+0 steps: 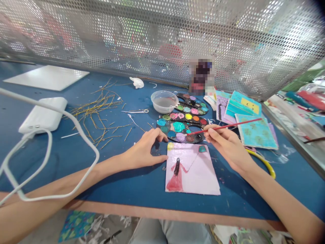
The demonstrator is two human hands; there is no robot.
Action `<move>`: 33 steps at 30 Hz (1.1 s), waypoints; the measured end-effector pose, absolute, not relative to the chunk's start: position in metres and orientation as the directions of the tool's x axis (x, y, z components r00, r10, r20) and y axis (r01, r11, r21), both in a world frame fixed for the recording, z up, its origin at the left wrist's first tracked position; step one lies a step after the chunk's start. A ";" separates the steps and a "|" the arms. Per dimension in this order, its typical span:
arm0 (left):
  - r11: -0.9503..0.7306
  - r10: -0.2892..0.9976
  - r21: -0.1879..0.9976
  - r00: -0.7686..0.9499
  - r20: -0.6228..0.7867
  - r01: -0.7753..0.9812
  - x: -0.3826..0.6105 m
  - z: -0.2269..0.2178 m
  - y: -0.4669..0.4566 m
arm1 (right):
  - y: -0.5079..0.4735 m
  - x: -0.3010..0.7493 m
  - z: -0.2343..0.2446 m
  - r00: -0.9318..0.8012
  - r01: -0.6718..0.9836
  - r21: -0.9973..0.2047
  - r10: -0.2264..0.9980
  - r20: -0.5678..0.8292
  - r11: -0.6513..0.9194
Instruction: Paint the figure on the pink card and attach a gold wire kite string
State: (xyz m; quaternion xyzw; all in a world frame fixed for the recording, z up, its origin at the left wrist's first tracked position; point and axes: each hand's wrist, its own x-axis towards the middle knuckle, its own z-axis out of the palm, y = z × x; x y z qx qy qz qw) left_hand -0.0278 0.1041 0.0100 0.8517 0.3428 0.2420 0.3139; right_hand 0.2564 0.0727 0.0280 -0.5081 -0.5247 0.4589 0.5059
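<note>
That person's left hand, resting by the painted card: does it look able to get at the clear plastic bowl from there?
Probably yes. The left hand lies close to the clear plastic bowl. Only the flat paint palette sits near the way, and it looks low enough to pass over. Nothing tall stands between them.

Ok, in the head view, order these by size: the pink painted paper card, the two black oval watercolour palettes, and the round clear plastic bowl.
1. Pink painted paper card
2. Nearer black oval watercolour palette and farther black oval watercolour palette: they look alike; nearness may explain the apparent difference, so unranked
3. Round clear plastic bowl
</note>
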 end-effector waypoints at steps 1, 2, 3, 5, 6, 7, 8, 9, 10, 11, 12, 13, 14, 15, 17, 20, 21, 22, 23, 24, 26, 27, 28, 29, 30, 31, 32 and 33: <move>-0.566 0.737 0.700 0.648 0.192 0.436 -0.028 0.010 0.104 | 0.072 0.254 0.027 0.027 0.096 -0.993 0.997 0.076 0.073; -0.564 0.738 0.700 0.648 0.189 0.438 -0.028 0.010 0.104 | 0.070 0.252 0.026 0.022 0.131 -0.987 0.995 0.096 0.092; -0.563 0.738 0.701 0.648 0.188 0.438 -0.027 0.010 0.104 | 0.069 0.249 0.026 0.013 0.167 -0.979 0.992 0.122 0.118; -0.563 0.738 0.703 0.646 0.192 0.434 -0.027 0.009 0.104 | 0.066 0.243 0.025 -0.005 0.220 -0.961 0.985 0.170 0.167; -0.562 0.739 0.704 0.645 0.193 0.434 -0.027 0.009 0.104 | 0.065 0.241 0.025 -0.010 0.231 -0.955 0.982 0.186 0.183; -0.561 0.741 0.704 0.644 0.192 0.435 -0.027 0.009 0.104 | 0.064 0.238 0.025 -0.015 0.237 -0.952 0.980 0.196 0.194; -0.558 0.743 0.706 0.642 0.191 0.436 -0.027 0.009 0.104 | 0.064 0.236 0.024 -0.017 0.241 -0.950 0.979 0.203 0.201; -0.557 0.743 0.707 0.641 0.189 0.437 -0.027 0.009 0.104 | 0.063 0.235 0.024 -0.019 0.245 -0.948 0.978 0.206 0.205; -0.555 0.744 0.708 0.641 0.188 0.437 -0.027 0.009 0.104 | 0.063 0.234 0.024 -0.021 0.249 -0.946 0.978 0.207 0.206; -0.554 0.745 0.709 0.641 0.186 0.438 -0.027 0.009 0.104 | 0.063 0.234 0.023 -0.022 0.255 -0.945 0.978 0.206 0.205; -0.552 0.746 0.709 0.640 0.185 0.438 -0.027 0.009 0.104 | 0.063 0.233 0.023 -0.023 0.262 -0.943 0.978 0.205 0.204; -0.552 0.747 0.709 0.639 0.185 0.439 -0.027 0.010 0.104 | 0.063 0.233 0.023 -0.022 0.268 -0.942 0.979 0.204 0.202; -0.552 0.747 0.708 0.639 0.184 0.441 -0.027 0.010 0.103 | 0.063 0.233 0.022 -0.021 0.273 -0.941 0.979 0.203 0.201; -0.553 0.747 0.707 0.639 0.186 0.441 -0.027 0.010 0.103 | 0.064 0.234 0.022 -0.020 0.276 -0.940 0.979 0.204 0.201; -0.560 0.743 0.704 0.640 0.194 0.437 -0.027 0.010 0.103 | 0.064 0.234 0.021 -0.026 0.274 -0.940 0.978 0.206 0.205; -0.560 0.742 0.706 0.641 0.195 0.434 -0.027 0.009 0.103 | 0.064 0.233 0.020 -0.050 0.270 -0.939 0.977 0.208 0.213; -0.557 0.743 0.708 0.641 0.191 0.435 -0.027 0.009 0.103 | 0.064 0.233 0.020 -0.058 0.273 -0.937 0.976 0.209 0.217; -0.553 0.745 0.710 0.640 0.187 0.436 -0.027 0.009 0.103 | 0.064 0.233 0.020 -0.065 0.278 -0.935 0.975 0.210 0.220; -0.550 0.747 0.712 0.639 0.184 0.437 -0.027 0.009 0.103 | 0.064 0.233 0.021 -0.068 0.282 -0.933 0.974 0.214 0.224; -0.548 0.748 0.713 0.639 0.182 0.438 -0.027 0.009 0.103 | 0.064 0.233 0.021 -0.070 0.286 -0.931 0.974 0.216 0.227; -0.547 0.749 0.711 0.638 0.180 0.442 -0.027 0.009 0.103 | 0.065 0.234 0.021 -0.068 0.288 -0.930 0.973 0.219 0.229; -0.549 0.749 0.710 0.637 0.182 0.442 -0.027 0.009 0.103 | 0.066 0.235 0.021 -0.064 0.290 -0.929 0.973 0.220 0.229; -0.552 0.748 0.708 0.638 0.185 0.441 -0.027 0.009 0.103 | 0.067 0.236 0.022 -0.059 0.292 -0.928 0.973 0.223 0.230; -0.556 0.746 0.706 0.638 0.191 0.438 -0.027 0.009 0.103 | 0.067 0.237 0.022 -0.052 0.293 -0.927 0.972 0.229 0.234; -0.561 0.743 0.705 0.639 0.198 0.434 -0.027 0.009 0.103 | 0.068 0.238 0.023 -0.044 0.294 -0.925 0.971 0.237 0.239; -0.567 0.740 0.703 0.640 0.206 0.430 -0.027 0.009 0.103 | 0.069 0.240 0.023 -0.034 0.294 -0.924 0.968 0.247 0.246; -0.572 0.738 0.701 0.641 0.212 0.426 -0.027 0.008 0.103 | 0.069 0.240 0.024 -0.024 0.292 -0.923 0.967 0.255 0.251; -0.575 0.736 0.699 0.642 0.215 0.425 -0.027 0.008 0.104 | 0.070 0.241 0.024 -0.017 0.287 -0.923 0.965 0.262 0.255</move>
